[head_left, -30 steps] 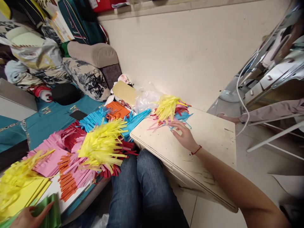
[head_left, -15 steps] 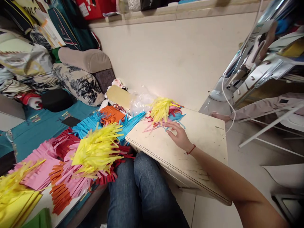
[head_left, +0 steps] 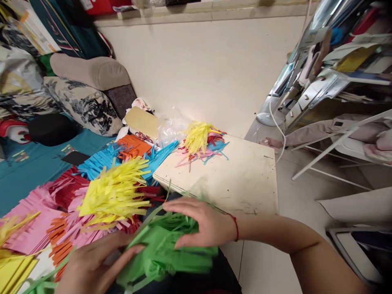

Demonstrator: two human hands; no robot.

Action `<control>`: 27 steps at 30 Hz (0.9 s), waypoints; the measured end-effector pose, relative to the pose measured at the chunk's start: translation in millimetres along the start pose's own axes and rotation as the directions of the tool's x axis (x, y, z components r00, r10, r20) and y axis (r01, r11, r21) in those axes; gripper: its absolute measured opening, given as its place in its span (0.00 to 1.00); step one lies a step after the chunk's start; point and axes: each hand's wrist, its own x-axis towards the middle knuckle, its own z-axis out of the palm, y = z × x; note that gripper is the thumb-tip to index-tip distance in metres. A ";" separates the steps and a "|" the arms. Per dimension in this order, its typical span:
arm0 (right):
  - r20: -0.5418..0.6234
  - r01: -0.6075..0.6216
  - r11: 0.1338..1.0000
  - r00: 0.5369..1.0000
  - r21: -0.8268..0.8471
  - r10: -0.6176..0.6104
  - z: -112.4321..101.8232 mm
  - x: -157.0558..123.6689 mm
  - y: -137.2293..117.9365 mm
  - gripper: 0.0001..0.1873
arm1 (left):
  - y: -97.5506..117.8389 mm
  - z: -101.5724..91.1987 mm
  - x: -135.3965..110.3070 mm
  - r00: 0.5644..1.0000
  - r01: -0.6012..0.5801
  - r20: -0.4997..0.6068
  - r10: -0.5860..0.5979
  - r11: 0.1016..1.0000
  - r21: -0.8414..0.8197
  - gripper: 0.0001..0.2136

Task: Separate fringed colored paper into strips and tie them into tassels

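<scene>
Both my hands hold a bundle of green fringed paper (head_left: 162, 249) low in front of me, over my lap. My left hand (head_left: 92, 265) grips its left side with fingers curled, blurred by motion. My right hand (head_left: 202, 222), with a red string at the wrist, lies over the top of the bundle with fingers closed on it. On the small cream table (head_left: 241, 179) beyond lies a pile of yellow, pink, red and blue paper strips (head_left: 200, 143).
To the left lie stacks of fringed paper: yellow (head_left: 113, 192), blue (head_left: 101, 161), orange (head_left: 133, 147), pink (head_left: 33, 220) and red. Cushions (head_left: 82, 106) sit at the far left. A white folding frame (head_left: 337, 143) and shelves stand to the right. Another person's foot (head_left: 271, 143) rests beyond the table.
My right hand left the strip pile on the table and came back to my lap. My left hand brought up the green fringed paper, and both hands now hold it.
</scene>
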 end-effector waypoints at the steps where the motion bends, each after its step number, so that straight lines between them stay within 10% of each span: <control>1: 0.057 -0.088 0.995 0.995 0.047 0.086 7.0 -4.8 -0.5 0.38 | 4.1 7.1 9.8 0.997 -0.027 0.077 0.031 0.998 -0.058 0.12; 5: 0.227 -0.434 0.862 0.896 0.261 0.382 39.1 -27.5 19.0 0.33 | 5.5 35.9 35.0 0.914 0.032 0.401 0.061 0.975 -0.222 0.15; 11: 0.364 -0.582 0.705 0.810 0.406 0.459 52.9 -33.3 51.6 0.35 | -13.2 52.5 35.6 0.768 0.023 0.627 0.132 0.972 -0.232 0.19; 16: 0.031 -0.344 0.917 0.938 0.202 0.345 15.4 -6.2 32.3 0.22 | 2.3 16.9 44.9 0.868 -0.215 0.432 0.246 0.969 -0.121 0.14; 21: -0.163 -0.277 0.935 0.935 0.221 0.315 -3.4 15.1 13.7 0.22 | 27.8 10.4 66.3 0.926 -0.363 0.131 0.354 0.930 0.057 0.12; 27: 0.088 -0.334 0.781 0.936 0.527 0.341 -40.1 21.5 14.0 0.16 | 36.7 15.9 99.6 0.965 -0.249 0.041 0.261 0.951 -0.183 0.12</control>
